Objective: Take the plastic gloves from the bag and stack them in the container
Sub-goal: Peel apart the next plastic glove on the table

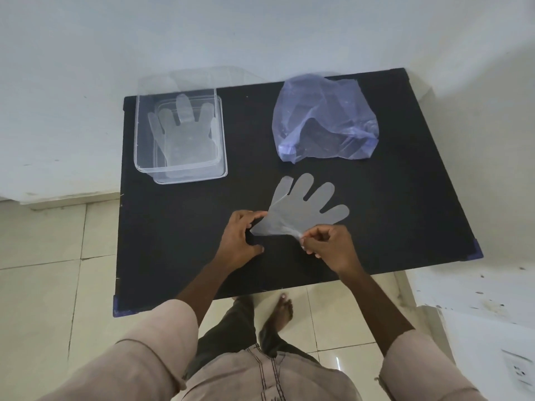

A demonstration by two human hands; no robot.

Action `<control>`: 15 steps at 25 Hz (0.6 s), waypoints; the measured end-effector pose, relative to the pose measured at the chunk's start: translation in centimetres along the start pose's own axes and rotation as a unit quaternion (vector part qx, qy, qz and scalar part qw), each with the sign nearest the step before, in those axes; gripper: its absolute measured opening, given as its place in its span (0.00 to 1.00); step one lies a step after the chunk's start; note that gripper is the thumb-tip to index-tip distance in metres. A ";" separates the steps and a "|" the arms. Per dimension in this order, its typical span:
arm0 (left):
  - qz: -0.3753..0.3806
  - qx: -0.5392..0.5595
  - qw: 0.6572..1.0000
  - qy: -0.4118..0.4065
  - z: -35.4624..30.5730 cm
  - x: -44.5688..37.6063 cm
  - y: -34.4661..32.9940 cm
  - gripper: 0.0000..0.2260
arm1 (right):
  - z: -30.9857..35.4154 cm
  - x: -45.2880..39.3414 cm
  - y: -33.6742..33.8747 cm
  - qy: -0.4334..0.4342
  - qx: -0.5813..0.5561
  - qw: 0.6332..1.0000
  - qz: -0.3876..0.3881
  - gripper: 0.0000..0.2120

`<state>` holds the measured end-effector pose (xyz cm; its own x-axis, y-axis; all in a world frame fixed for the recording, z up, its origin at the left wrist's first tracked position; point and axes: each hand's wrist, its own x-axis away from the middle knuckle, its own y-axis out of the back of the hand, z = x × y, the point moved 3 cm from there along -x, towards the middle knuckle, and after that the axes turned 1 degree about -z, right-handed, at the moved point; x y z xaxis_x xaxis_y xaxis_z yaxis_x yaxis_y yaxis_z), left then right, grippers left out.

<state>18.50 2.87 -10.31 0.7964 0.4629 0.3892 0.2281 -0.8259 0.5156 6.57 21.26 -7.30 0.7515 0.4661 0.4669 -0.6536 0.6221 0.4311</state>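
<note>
On the counter (405, 198), the container (223, 134) sits far left with 1 glove (185, 134) inside, the bag (324, 120) far right, another glove (301, 206) lies nearer, below the bag.

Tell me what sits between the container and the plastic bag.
Nothing: in the head view only bare black table shows between the container and the bag.

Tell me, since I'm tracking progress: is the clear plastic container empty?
Not empty: a translucent plastic glove lies flat inside the clear plastic container.
</note>
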 end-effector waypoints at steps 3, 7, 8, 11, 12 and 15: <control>-0.016 0.009 0.999 -0.030 -1.5 -1.4 0.2 0.19 | 1.2 -0.2 1.3 -0.021 -0.002 0.999 0.025 0.04; -0.001 0.044 0.998 -0.039 -3.8 -2.6 1.1 0.07 | 1.2 0.0 2.7 0.002 0.035 0.999 0.041 0.21; 0.001 0.050 0.998 -0.044 -4.4 -2.7 1.5 0.06 | 1.2 0.1 2.8 0.028 0.091 0.995 0.036 0.33; 0.003 0.060 0.997 -0.047 -6.0 -2.8 2.1 0.06 | 1.7 0.3 2.3 0.090 0.176 0.980 -0.021 0.44; 0.003 0.070 0.997 -0.040 -6.4 -2.8 2.2 0.06 | 1.9 0.3 2.0 0.099 0.163 0.980 -0.056 0.39; 0.000 0.099 0.994 -0.036 -7.8 -2.4 3.1 0.07 | 2.7 0.0 2.3 0.103 0.053 0.981 -0.157 0.17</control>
<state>12.90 1.68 -3.66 0.8322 0.4452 0.3304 0.3285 -0.8761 0.3529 4.87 20.99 -4.22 0.9123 0.3858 0.1374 -0.3847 0.6920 0.6109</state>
